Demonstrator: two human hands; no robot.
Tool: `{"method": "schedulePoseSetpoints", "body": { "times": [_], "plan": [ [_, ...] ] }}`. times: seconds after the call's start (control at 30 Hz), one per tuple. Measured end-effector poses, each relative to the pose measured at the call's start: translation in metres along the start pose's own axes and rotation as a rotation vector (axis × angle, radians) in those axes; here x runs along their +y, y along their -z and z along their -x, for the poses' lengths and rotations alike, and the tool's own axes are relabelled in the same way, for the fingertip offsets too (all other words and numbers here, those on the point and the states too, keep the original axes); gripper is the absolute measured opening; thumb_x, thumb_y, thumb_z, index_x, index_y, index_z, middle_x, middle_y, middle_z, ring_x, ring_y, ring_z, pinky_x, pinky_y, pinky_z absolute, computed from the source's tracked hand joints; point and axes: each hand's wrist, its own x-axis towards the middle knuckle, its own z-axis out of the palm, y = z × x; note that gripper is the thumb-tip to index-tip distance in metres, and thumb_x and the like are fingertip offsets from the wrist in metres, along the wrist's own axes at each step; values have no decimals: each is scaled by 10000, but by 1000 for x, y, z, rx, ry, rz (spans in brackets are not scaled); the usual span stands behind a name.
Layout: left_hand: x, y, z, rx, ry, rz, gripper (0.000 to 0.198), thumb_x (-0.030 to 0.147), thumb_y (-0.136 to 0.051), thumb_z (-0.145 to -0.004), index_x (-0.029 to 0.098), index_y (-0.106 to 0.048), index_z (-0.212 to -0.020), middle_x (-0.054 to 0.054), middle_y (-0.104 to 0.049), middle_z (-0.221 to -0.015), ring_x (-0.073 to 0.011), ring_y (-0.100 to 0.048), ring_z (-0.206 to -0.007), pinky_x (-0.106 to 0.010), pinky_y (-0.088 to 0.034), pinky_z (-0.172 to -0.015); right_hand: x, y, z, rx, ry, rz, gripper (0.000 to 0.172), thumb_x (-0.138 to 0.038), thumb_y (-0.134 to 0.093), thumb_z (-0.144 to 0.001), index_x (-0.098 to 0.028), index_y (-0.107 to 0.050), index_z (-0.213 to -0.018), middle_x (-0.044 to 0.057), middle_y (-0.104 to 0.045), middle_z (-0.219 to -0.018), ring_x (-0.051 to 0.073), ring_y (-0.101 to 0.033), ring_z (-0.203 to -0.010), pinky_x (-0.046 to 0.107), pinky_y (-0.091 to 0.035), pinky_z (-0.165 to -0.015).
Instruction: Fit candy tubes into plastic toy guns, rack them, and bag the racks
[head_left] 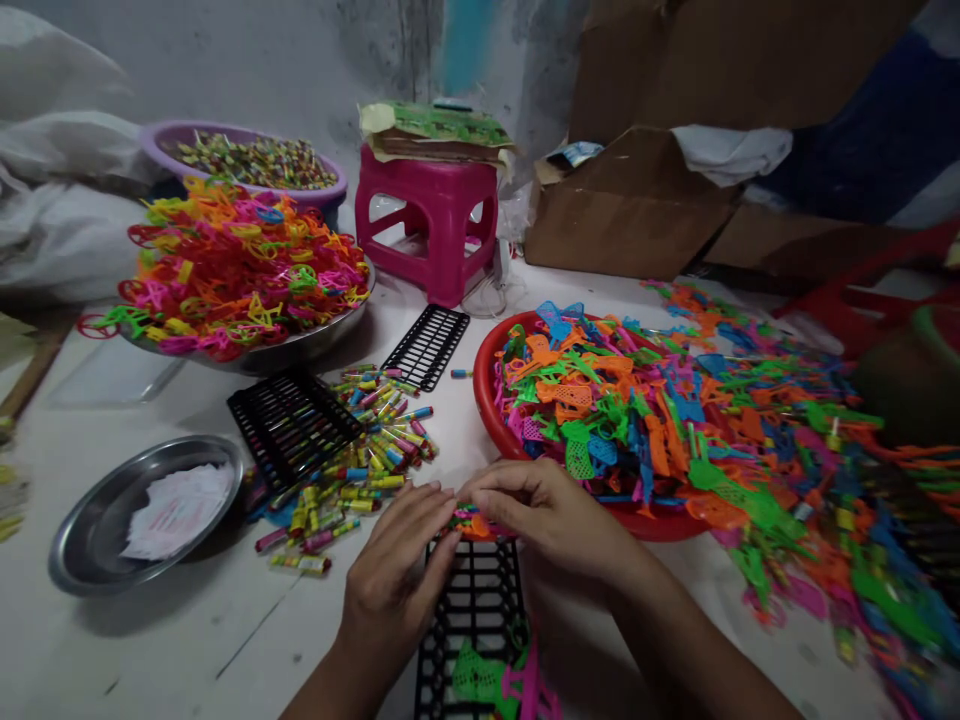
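My left hand (397,570) and my right hand (536,500) meet over the far end of a black slotted plastic rack (472,590). Between their bent fingers is a small bunch of plastic toys (474,524), orange, green and pink, partly covered by the fingers. Nearer to me, a green mesh toy (480,675) and pink ones lie on the same rack. Just beyond my right hand stands a red basin (487,400) heaped with similar toys. To the left of my left hand, little yellow, pink and blue labelled tubes (390,430) lie scattered.
Another black rack (292,425) rests over tubes; one more rack (426,345) lies farther back. At left are a metal bowl (75,530) with paper slips and a heaped basin of plastic pieces (247,270). Behind stand a pink stool (427,200) and cardboard boxes (622,220). Loose toys (795,480) spread rightward.
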Motion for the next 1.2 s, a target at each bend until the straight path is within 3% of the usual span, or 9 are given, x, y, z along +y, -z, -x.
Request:
{"method": "schedulePoseSetpoints", "body": {
  "times": [0.27,0.43,0.67,0.8,0.87,0.97,1.03,1.13,1.2],
  "plan": [
    [-1,-3,3,33,4,-6,422,26,-584,-728,167,-539,-1124,-84,-625,-1072,-200,-558,-1029,-444,-420,-950,-7,-9,17,86,200,348,409,-210,-603,-751,-215,-472,-1138,46,-581,-1074,162,-532,-992,301,-429,-862],
    [-2,-3,3,37,-12,-22,408,32,-569,-739,168,-537,-1123,-77,-638,-1051,-183,-577,-1002,-423,-419,-955,-2,-16,18,144,265,467,278,-164,-530,-806,-213,-494,-1078,43,-584,-1025,149,-520,-968,292,-423,-867],
    [-3,-7,6,62,-17,-31,380,46,-566,-749,192,-546,-1099,-71,-646,-1027,-183,-586,-982,-433,-426,-940,3,-14,10,116,350,490,188,-139,-539,-783,-214,-536,-956,4,-627,-911,134,-568,-907,345,-314,-1008],
    [-1,-5,1,36,-1,-66,343,83,-541,-780,199,-545,-1102,-68,-645,-1035,-182,-581,-994,-407,-435,-930,-5,-10,11,122,347,532,325,-196,-573,-778,-222,-500,-1094,31,-617,-1010,163,-551,-976,416,-291,-1011],
    [2,2,1,47,33,-101,361,114,-546,-782,191,-523,-1134,-81,-621,-1084,-195,-556,-1036,-401,-434,-923,-8,-7,23,224,343,507,454,-252,-617,-752,-228,-460,-1178,56,-573,-1122,189,-504,-1062,426,-287,-1007],
    [9,17,14,93,50,-135,327,129,-585,-758,197,-546,-1075,-70,-630,-1020,-196,-567,-982,-382,-453,-864,4,-4,58,642,231,313,359,-316,-588,-774,-225,-520,-1114,69,-568,-1130,202,-509,-1057,387,-372,-934],
    [17,25,31,-18,36,-93,208,125,-574,-768,199,-583,-962,-39,-650,-874,-163,-592,-857,-321,-475,-781,27,-6,89,846,62,174,237,-347,-536,-800,-197,-585,-977,67,-631,-962,190,-580,-906,344,-449,-818],
    [35,22,59,-341,63,-66,94,224,-570,-785,188,-603,-865,-35,-641,-776,-149,-589,-748,-261,-484,-674,71,-8,134,877,-207,197,278,-405,-534,-765,-154,-626,-842,69,-654,-793,189,-599,-740,307,-477,-680],
    [50,12,73,-532,145,-163,195,342,-624,-727,174,-612,-826,-57,-634,-779,-184,-592,-732,-284,-488,-630,97,-1,156,1016,-371,320,330,-419,-504,-754,-139,-632,-873,82,-658,-805,192,-597,-717,301,-471,-657]
  ]
}}
